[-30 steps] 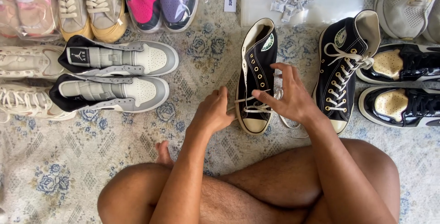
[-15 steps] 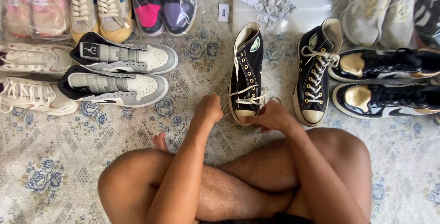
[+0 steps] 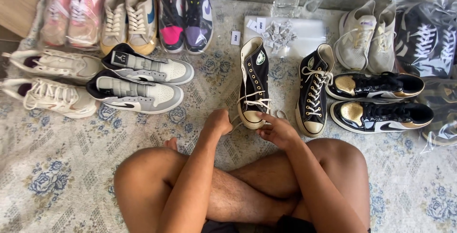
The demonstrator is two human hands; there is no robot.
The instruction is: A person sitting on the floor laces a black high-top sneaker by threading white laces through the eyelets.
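A black high-top sneaker (image 3: pixel 254 80) with a cream toe cap and cream lace lies on the rug in front of my crossed legs, laced only at the lowest eyelets. My left hand (image 3: pixel 218 121) is closed at the toe's left side, pinching a lace end. On the right of the toe, my right hand (image 3: pixel 277 129) grips the other lace end, index finger stretched toward the toe cap. Its fully laced twin (image 3: pixel 312 95) stands just to the right.
Grey and white high-tops (image 3: pixel 138 78) and white sneakers (image 3: pixel 47 78) lie to the left. Black and gold glossy shoes (image 3: pixel 381 99) sit to the right. Bagged pairs (image 3: pixel 185 11) line the far edge, beside a clear bag with small white packets (image 3: pixel 278 32). A patterned rug (image 3: pixel 62 166) covers the floor.
My right hand dropped from above the laces to the toe, pulling the lace toward me. The view has pulled back and tilted up, showing more shoes at the far edge.
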